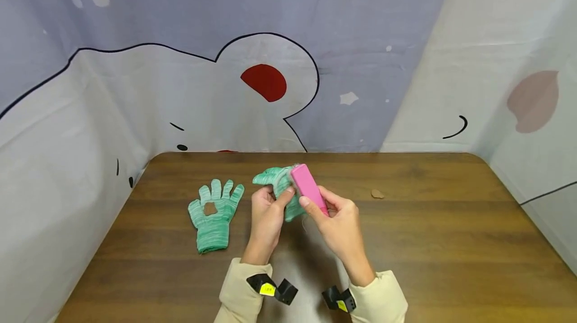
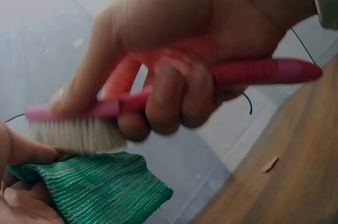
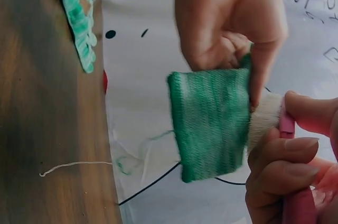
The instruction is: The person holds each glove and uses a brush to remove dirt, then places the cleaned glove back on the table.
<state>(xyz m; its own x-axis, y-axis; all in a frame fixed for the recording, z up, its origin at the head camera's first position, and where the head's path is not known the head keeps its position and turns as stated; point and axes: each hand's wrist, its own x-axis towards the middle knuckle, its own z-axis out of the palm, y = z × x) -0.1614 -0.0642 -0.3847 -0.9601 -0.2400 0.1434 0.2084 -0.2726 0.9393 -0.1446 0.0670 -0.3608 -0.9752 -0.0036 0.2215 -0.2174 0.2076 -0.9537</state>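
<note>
My left hand (image 1: 266, 213) grips a green knitted glove (image 1: 280, 180) in front of me above the table, its thumb pressing the fabric. With my right hand (image 1: 340, 220) I hold a pink brush (image 1: 308, 188), thumb along its back and fingers curled around the handle. In the left wrist view the pale bristles (image 2: 74, 135) meet the glove beside the left thumb. The glove's cuff (image 3: 211, 129) hangs down with loose threads in the right wrist view. Part of the glove is hidden behind the left hand.
A second green glove (image 1: 214, 230) lies flat at the left of the wooden table (image 1: 428, 263), with a brown patch (image 1: 210, 208) on it. A small brown scrap (image 1: 377, 194) lies to the right. A printed curtain (image 1: 360, 37) stands behind the table.
</note>
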